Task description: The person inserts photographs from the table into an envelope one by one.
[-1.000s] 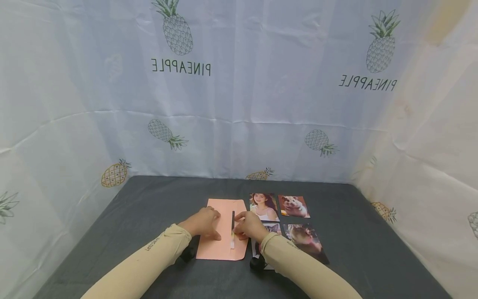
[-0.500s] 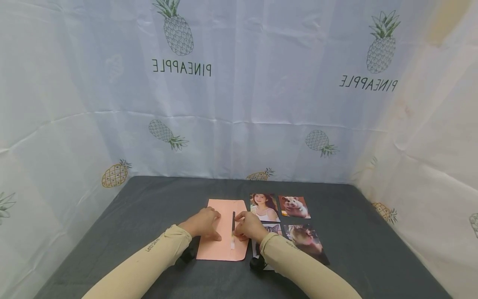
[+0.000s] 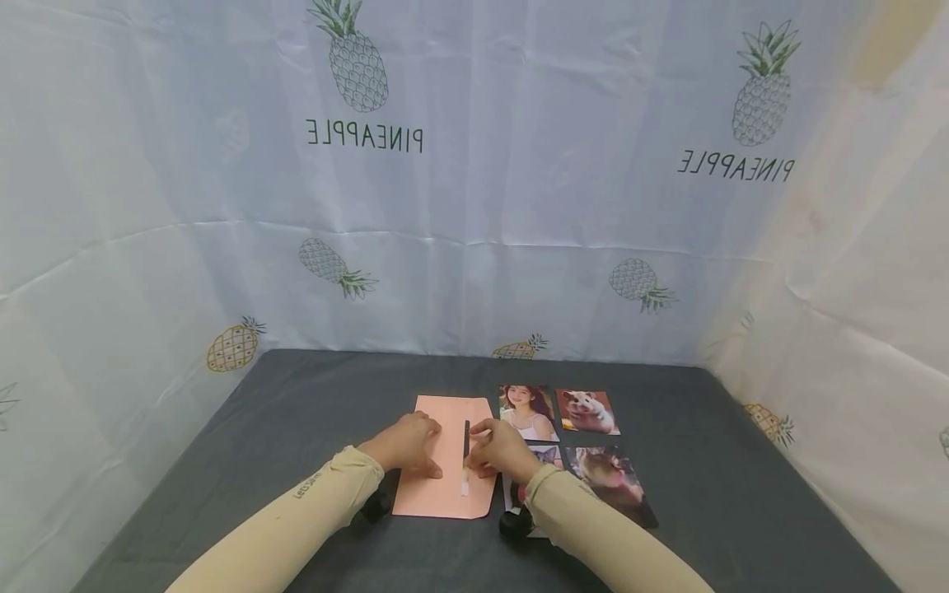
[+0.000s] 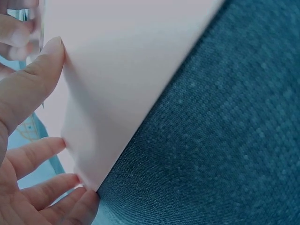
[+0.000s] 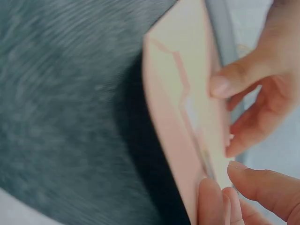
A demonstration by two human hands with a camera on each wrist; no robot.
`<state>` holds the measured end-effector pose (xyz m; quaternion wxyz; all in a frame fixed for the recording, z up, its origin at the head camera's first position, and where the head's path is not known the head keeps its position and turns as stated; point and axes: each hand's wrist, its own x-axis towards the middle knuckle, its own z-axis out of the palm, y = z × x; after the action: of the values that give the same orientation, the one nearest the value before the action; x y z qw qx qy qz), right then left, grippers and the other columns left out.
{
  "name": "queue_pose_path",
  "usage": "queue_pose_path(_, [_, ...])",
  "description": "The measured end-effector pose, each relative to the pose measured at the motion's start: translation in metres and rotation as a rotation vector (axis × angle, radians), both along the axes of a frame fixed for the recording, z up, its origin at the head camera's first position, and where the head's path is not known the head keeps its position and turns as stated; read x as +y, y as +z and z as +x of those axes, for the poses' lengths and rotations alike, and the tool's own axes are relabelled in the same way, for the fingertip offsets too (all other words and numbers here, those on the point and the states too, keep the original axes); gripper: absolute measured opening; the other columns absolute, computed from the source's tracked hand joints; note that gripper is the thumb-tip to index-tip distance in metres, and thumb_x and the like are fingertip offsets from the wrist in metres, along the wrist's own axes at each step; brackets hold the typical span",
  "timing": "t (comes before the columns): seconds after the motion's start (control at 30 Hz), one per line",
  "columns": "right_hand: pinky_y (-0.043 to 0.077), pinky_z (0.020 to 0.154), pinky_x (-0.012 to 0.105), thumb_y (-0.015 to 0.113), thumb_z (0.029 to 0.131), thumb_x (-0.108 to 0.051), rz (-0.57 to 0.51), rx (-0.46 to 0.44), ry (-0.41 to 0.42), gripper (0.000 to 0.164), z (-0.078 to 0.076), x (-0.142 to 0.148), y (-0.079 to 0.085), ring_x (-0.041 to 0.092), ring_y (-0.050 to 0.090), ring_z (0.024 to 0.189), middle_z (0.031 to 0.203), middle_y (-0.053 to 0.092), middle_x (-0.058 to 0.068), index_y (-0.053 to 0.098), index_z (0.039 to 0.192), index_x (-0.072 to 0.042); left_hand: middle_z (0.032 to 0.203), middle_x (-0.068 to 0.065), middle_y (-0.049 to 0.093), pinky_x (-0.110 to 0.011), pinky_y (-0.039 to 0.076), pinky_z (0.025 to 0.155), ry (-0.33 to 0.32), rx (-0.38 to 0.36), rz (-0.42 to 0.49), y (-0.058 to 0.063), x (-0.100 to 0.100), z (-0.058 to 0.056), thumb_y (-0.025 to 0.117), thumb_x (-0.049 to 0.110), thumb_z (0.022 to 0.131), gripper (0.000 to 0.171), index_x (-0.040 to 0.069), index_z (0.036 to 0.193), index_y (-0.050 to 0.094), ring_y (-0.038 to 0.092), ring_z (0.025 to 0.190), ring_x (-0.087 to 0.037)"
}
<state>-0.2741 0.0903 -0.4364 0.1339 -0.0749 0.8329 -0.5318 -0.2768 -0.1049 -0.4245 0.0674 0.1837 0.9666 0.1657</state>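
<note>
At 3 o'clock on pink env. (image 3: 432,501), mid-tabletop (image 3: 319,403): photo (image 3: 466,443) edge in mouth. L hand (image 3: 406,445) at 9, fingers spread, tips on env.; R hand (image 3: 502,450) at 3, fingers curled, grip unclear. Step prob. easing photo thru; next needs env. steady. Loose photos (image 3: 589,411), 2–4 o'clock.

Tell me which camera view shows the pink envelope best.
The head view: it shows the pink envelope almost whole, with the left hand and right hand covering only parts. The left wrist view shows just a pale stretch of it; the right wrist view shows part at a slant, somewhat blurred.
</note>
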Motion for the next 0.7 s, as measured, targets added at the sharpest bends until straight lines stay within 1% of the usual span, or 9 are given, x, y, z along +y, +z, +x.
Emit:
queue_pose_path(0.1, [0.059,0.060,0.035,0.068,0.078,0.008,-0.028,0.003,0.018,0.045,0.000,0.004,0.005,0.016,0.065,0.062,0.084,0.064,0.013,0.056,0.121,0.008,0.126,-0.020,0.056,-0.049,0.044,0.103,0.000,0.001,0.006,0.000,0.000,0.000,0.090,0.032,0.065,0.068,-0.001,0.119,0.064,0.052,0.120,-0.037])
queue_pose_path(0.2, [0.059,0.063,0.035,0.068,0.080,0.005,-0.027,0.044,0.032,0.044,-0.002,0.011,0.012,0.017,0.066,0.067,0.086,0.065,0.013,0.057,0.123,0.008,0.127,-0.020,0.056,-0.049,0.044,0.102,0.004,-0.003,0.008,-0.001,-0.001,-0.001,0.090,0.032,0.065,0.068,0.000,0.119,0.064,0.051,0.120,-0.037])
queue_pose_path(0.3, [0.059,0.068,0.037,0.067,0.084,0.002,-0.060,0.071,0.044,0.044,-0.002,0.022,0.019,0.026,0.068,0.077,0.090,0.065,0.016,0.055,0.126,0.008,0.129,-0.020,0.055,-0.049,0.043,0.103,0.008,-0.006,0.006,-0.001,0.000,-0.001,0.089,0.033,0.065,0.069,0.000,0.120,0.063,0.051,0.122,-0.037])
queue_pose_path(0.43, [0.058,0.078,0.043,0.062,0.090,-0.002,-0.152,0.056,0.051,0.045,-0.004,0.041,0.028,0.040,0.065,0.098,0.100,0.062,0.020,0.049,0.132,0.009,0.127,-0.020,0.056,-0.048,0.043,0.103,-0.011,0.019,-0.009,-0.001,0.001,0.001,0.089,0.033,0.066,0.069,-0.001,0.120,0.063,0.051,0.121,-0.037])
queue_pose_path(0.47, [0.058,0.080,0.042,0.062,0.091,-0.004,-0.142,0.070,0.047,0.045,-0.005,0.047,0.030,0.040,0.064,0.100,0.101,0.062,0.019,0.050,0.132,0.008,0.126,-0.020,0.057,-0.048,0.044,0.103,-0.019,0.028,-0.012,0.000,0.001,0.001,0.089,0.032,0.066,0.069,-0.001,0.120,0.063,0.052,0.120,-0.038])
queue_pose_path(0.57, [0.057,0.083,0.044,0.060,0.093,-0.005,-0.166,0.085,0.047,0.044,-0.008,0.065,0.036,0.041,0.062,0.102,0.104,0.062,0.021,0.048,0.132,0.010,0.123,-0.020,0.058,-0.048,0.044,0.101,-0.034,0.048,-0.020,0.000,0.001,0.003,0.089,0.032,0.066,0.068,-0.003,0.119,0.063,0.053,0.117,-0.038])
queue_pose_path(0.67, [0.057,0.084,0.044,0.061,0.093,-0.007,-0.156,0.091,0.015,0.044,-0.011,0.084,0.040,0.040,0.062,0.104,0.106,0.063,0.020,0.048,0.131,0.010,0.123,-0.020,0.058,-0.048,0.044,0.101,-0.031,0.046,-0.019,0.001,0.001,0.004,0.089,0.031,0.066,0.068,-0.002,0.119,0.063,0.052,0.118,-0.038])
queue_pose_path(0.7, [0.056,0.085,0.045,0.062,0.094,-0.008,-0.164,0.080,0.006,0.044,-0.012,0.090,0.041,0.041,0.061,0.105,0.108,0.062,0.020,0.048,0.132,0.010,0.124,-0.020,0.058,-0.048,0.044,0.102,-0.029,0.044,-0.021,0.001,0.001,0.004,0.089,0.032,0.066,0.068,-0.002,0.119,0.063,0.052,0.118,-0.038])
